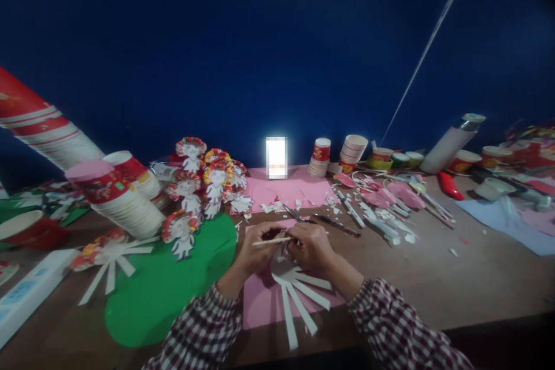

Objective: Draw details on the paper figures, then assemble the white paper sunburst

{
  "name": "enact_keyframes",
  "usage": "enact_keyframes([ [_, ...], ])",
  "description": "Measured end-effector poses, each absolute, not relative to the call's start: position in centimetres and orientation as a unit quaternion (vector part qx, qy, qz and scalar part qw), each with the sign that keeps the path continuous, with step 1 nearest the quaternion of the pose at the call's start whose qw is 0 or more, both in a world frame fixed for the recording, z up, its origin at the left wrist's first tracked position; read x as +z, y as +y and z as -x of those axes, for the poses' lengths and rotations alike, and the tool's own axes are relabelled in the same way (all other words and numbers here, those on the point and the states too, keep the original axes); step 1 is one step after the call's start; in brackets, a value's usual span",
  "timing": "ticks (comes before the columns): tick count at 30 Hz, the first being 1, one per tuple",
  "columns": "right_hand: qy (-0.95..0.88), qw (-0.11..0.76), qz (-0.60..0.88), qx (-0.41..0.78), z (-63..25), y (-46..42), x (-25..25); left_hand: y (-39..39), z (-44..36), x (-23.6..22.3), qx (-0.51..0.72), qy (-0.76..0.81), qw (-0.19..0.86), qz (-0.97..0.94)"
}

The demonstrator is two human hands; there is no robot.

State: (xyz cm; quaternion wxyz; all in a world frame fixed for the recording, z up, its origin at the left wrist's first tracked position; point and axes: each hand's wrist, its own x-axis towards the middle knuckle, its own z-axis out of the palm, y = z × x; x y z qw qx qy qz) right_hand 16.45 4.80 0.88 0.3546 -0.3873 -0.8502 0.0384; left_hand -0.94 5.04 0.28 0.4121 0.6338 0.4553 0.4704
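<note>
Both hands are meeting over a strip-cut paper cup [284, 271] above a pink sheet [259, 307].
The right hand [313, 247] is closing its grip, pinching one end of a thin pale stick [271, 241] that is lying across in front of the left hand [261, 250]; the left grip is curling inward near the cup's top, and I cannot tell exactly what it is pinching. The cup is sitting just below the fingers, its white strips fanning out toward the wearer. A green mat [139, 306] is lying to the left, with decorated paper figures [184, 243] clustering at its far edge. Dark pens [336, 224] and paper scraps are lying beyond the hands on the brown counter [433, 283].
</note>
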Motion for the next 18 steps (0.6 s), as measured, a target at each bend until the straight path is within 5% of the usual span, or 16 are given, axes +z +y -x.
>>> enact_keyframes([
  [18, -0.794, 0.334, 0.502, 0.075, -17.6, 6.2, 1.1, 6.0, 1.5, -0.7, 0.519, 0.463, 0.509, -0.507],
])
